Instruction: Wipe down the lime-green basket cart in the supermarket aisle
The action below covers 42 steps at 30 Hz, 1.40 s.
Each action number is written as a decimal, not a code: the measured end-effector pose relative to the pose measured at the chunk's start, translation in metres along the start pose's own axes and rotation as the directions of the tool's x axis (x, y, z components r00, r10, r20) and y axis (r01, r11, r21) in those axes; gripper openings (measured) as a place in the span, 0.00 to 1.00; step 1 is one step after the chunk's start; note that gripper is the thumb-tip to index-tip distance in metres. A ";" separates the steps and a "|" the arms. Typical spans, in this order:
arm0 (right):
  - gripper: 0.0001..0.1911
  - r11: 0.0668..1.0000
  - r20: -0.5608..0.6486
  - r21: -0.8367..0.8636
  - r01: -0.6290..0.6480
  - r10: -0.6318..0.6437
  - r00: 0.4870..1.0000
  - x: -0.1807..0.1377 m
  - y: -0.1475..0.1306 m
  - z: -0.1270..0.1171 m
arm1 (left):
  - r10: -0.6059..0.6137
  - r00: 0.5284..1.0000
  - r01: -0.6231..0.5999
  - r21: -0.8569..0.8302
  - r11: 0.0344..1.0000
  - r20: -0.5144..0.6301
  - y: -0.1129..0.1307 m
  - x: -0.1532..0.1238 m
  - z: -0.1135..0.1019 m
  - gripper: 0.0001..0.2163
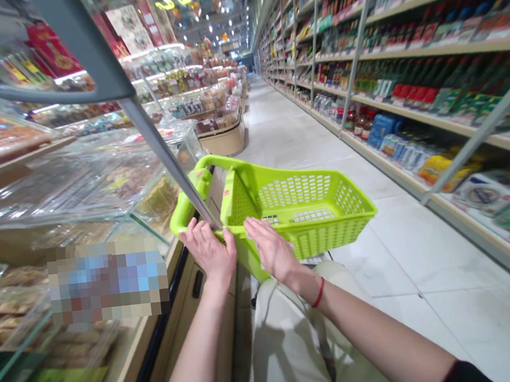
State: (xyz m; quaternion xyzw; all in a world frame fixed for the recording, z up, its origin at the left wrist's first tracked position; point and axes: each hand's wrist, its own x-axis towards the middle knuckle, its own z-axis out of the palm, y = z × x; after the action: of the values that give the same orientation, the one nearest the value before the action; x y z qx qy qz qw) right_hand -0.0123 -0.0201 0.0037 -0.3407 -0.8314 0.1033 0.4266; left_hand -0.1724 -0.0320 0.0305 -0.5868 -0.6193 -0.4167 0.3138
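A lime-green plastic shopping basket (329,207) on a cart stands in front of me in a shop aisle. My left hand (209,250) is closed over the basket's near rim at its left corner, next to the green handle (184,207). My right hand (273,250) lies on the same rim further right, fingers stretched forward and flat over the edge. A red band (318,293) circles my right wrist. A grey pole (164,155) rises from beside my left hand toward the upper left. The basket looks empty.
Glass display cases (81,185) of packaged food run along my left, close to the basket. Stocked shelves (408,84) line the right side. A white tiled aisle (285,133) runs ahead between them. My light trousers (289,345) show below.
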 end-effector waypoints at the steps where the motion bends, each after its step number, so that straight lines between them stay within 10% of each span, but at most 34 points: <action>1: 0.33 1.000 0.009 0.004 0.027 -0.027 1.000 0.005 -0.007 0.003 | -0.006 1.000 0.006 -0.004 1.000 0.005 0.000 0.000 -0.001 0.10; 15: 0.34 0.998 -0.021 -0.066 -0.024 0.023 1.000 -0.027 0.030 -0.011 | -0.016 1.000 0.017 -0.027 1.000 0.015 -0.004 0.000 0.000 0.10; 24: 0.32 1.000 0.024 -0.017 0.005 -0.005 1.000 0.002 -0.008 0.004 | -0.014 1.000 0.014 0.021 1.000 0.007 -0.004 0.000 0.000 0.10; 33: 0.33 0.991 -0.003 -0.101 -0.084 0.084 0.996 -0.036 0.037 -0.018 | -0.055 0.998 0.056 -0.028 0.998 0.028 -0.003 0.000 -0.002 0.10; 42: 0.34 0.999 0.092 0.001 0.041 -0.041 0.995 0.002 -0.002 -0.005 | -0.061 0.998 0.062 -0.012 0.998 0.026 -0.003 0.001 -0.002 0.09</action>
State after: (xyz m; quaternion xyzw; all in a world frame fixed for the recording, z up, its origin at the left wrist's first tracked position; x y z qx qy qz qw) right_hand -0.0103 -0.0209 0.0090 -0.3184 -0.8571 0.1099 0.3897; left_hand -0.1752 -0.0336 0.0319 -0.5747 -0.6383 -0.4227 0.2891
